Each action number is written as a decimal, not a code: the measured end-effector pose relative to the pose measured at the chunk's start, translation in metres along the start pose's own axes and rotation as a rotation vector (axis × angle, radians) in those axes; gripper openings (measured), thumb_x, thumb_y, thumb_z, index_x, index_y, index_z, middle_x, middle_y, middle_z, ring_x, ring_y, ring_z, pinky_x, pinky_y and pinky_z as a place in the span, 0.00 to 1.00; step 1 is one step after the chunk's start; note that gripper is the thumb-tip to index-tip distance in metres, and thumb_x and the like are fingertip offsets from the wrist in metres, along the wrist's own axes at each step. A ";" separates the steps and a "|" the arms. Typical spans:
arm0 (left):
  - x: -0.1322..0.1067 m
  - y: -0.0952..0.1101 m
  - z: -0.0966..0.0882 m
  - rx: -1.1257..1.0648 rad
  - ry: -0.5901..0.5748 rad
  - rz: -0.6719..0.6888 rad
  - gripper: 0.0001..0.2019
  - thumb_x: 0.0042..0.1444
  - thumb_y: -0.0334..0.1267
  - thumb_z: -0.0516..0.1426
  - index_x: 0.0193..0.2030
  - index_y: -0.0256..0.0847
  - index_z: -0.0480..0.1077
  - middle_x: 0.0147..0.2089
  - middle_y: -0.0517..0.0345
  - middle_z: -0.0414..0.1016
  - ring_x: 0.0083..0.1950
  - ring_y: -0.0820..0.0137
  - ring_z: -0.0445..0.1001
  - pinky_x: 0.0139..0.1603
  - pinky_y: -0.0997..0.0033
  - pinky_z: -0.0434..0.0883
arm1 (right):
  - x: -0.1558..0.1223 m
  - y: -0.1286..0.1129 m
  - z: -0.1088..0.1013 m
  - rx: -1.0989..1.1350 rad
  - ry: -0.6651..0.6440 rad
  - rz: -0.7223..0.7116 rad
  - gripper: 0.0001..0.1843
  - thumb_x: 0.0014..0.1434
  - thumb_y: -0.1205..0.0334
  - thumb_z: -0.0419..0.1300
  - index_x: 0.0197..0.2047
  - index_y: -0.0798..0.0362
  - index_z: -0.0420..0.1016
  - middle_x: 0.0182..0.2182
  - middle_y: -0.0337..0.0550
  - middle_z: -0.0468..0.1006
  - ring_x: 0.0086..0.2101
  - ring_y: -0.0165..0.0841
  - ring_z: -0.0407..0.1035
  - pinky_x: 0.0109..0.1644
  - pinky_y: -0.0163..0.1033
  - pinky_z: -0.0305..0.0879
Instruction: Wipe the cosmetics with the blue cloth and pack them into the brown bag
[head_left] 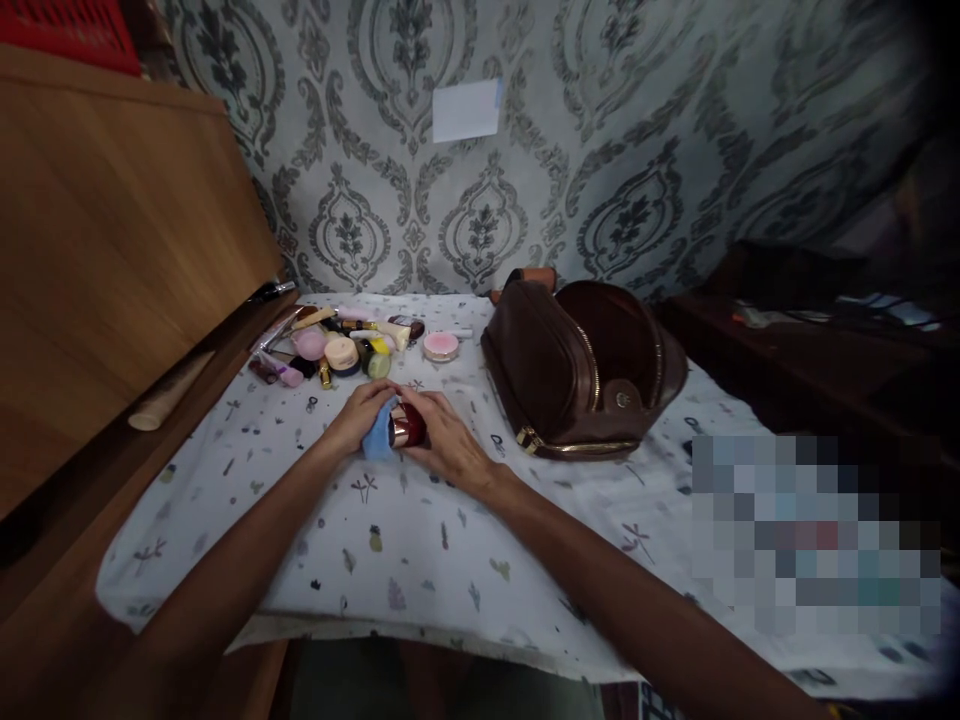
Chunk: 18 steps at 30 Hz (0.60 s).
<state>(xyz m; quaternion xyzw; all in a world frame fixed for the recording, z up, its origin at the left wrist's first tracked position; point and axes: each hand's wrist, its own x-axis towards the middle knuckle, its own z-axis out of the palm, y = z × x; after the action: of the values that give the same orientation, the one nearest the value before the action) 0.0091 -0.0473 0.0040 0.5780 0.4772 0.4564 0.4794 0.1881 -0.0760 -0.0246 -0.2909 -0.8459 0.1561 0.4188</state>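
My left hand [360, 418] is closed on a light blue cloth [378, 436]. It presses the cloth against one end of a dark red cosmetic container with a shiny gold band [407, 426]. My right hand [453, 444] grips that container from the other side, fingers curled round it. Both hands meet low over the patterned white tablecloth [405, 560]. Just beyond them lies a pile of cosmetics, with a cream-lidded jar [342, 354] and a pink round case [309, 343] among it. A pink compact [440, 346] sits apart, right of the pile.
An open brown toiletry bag [536, 365] with gold zips stands to the right of my hands. Along the left edge is a wooden cabinet [112, 240], with a beige tube [169, 395] on its ledge. Patterned wallpaper [480, 220] backs the table. A blurred patch covers the right side.
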 end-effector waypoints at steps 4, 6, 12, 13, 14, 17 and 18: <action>0.002 -0.006 0.000 -0.072 0.004 -0.053 0.19 0.46 0.53 0.60 0.33 0.38 0.72 0.31 0.57 0.75 0.31 0.68 0.73 0.35 0.68 0.71 | 0.001 -0.003 0.002 0.156 0.112 0.216 0.51 0.48 0.60 0.73 0.70 0.45 0.52 0.57 0.51 0.70 0.57 0.45 0.66 0.62 0.55 0.63; 0.000 -0.005 0.004 -0.081 0.021 -0.049 0.21 0.49 0.56 0.59 0.34 0.37 0.72 0.31 0.57 0.75 0.31 0.68 0.73 0.35 0.69 0.71 | 0.003 -0.003 0.003 0.236 0.180 0.337 0.51 0.44 0.59 0.74 0.68 0.46 0.55 0.54 0.50 0.72 0.54 0.44 0.69 0.60 0.53 0.64; -0.012 0.006 0.017 0.094 0.019 0.133 0.25 0.61 0.59 0.50 0.47 0.39 0.72 0.44 0.52 0.78 0.47 0.63 0.73 0.52 0.65 0.69 | 0.010 0.006 0.006 0.424 0.354 0.554 0.41 0.41 0.58 0.71 0.59 0.51 0.64 0.43 0.44 0.75 0.43 0.37 0.72 0.47 0.44 0.70; -0.014 0.007 0.018 0.157 0.004 0.179 0.26 0.63 0.59 0.49 0.51 0.39 0.71 0.47 0.52 0.77 0.49 0.62 0.73 0.53 0.64 0.68 | 0.011 0.007 0.005 0.464 0.383 0.583 0.39 0.41 0.57 0.71 0.57 0.51 0.65 0.41 0.43 0.75 0.41 0.36 0.71 0.45 0.42 0.69; -0.016 0.008 0.019 0.215 -0.011 0.216 0.26 0.63 0.58 0.48 0.55 0.40 0.69 0.48 0.52 0.77 0.49 0.62 0.73 0.54 0.63 0.68 | 0.012 0.007 0.004 0.505 0.405 0.604 0.35 0.41 0.57 0.71 0.54 0.52 0.67 0.39 0.41 0.75 0.39 0.35 0.71 0.45 0.42 0.69; -0.019 0.008 0.017 0.344 -0.036 0.264 0.29 0.62 0.58 0.50 0.61 0.40 0.64 0.42 0.54 0.75 0.43 0.63 0.73 0.49 0.63 0.68 | 0.016 0.003 0.000 0.659 0.420 0.617 0.23 0.42 0.54 0.71 0.41 0.52 0.73 0.33 0.38 0.75 0.34 0.32 0.70 0.43 0.39 0.68; -0.019 0.007 0.015 0.363 -0.040 0.263 0.29 0.61 0.58 0.51 0.61 0.40 0.64 0.39 0.56 0.74 0.40 0.64 0.72 0.46 0.64 0.68 | 0.016 0.000 -0.001 0.730 0.406 0.618 0.21 0.43 0.53 0.71 0.38 0.52 0.74 0.32 0.37 0.75 0.33 0.31 0.69 0.42 0.38 0.67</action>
<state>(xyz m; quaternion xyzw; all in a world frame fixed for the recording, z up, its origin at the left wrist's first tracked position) 0.0225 -0.0684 0.0082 0.7211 0.4624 0.4099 0.3133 0.1813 -0.0657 -0.0139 -0.3865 -0.5129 0.4976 0.5831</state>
